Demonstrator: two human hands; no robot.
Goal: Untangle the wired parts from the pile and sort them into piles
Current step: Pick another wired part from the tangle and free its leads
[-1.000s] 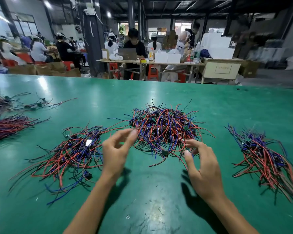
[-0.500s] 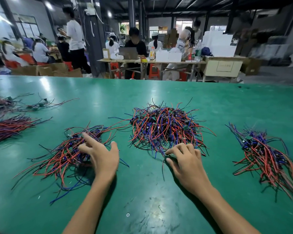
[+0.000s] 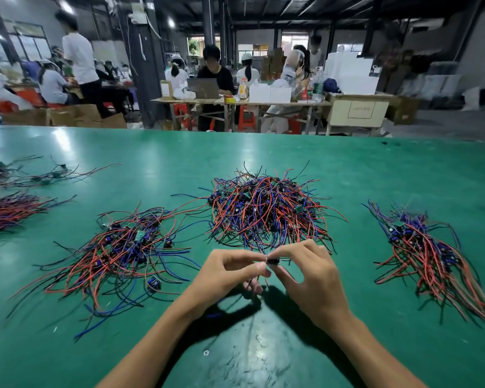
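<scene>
Hands raised together before tangled pile (image 3: 266, 211), left hand (image 3: 227, 278) and right hand (image 3: 311, 281) each in pinch grip on small wired part (image 3: 273, 260)

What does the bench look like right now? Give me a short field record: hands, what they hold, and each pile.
left hand: pinches the small black part, just in front of the middle pile
right hand: pinches the same part from the other side
small black part: held above the green table, its wires trailing down between the hands
middle pile: the tangled heap, red, blue and black wires
left pile: loose spread of wired parts
right pile: wires lying roughly aligned
far-left bundles: partly out of frame
</scene>
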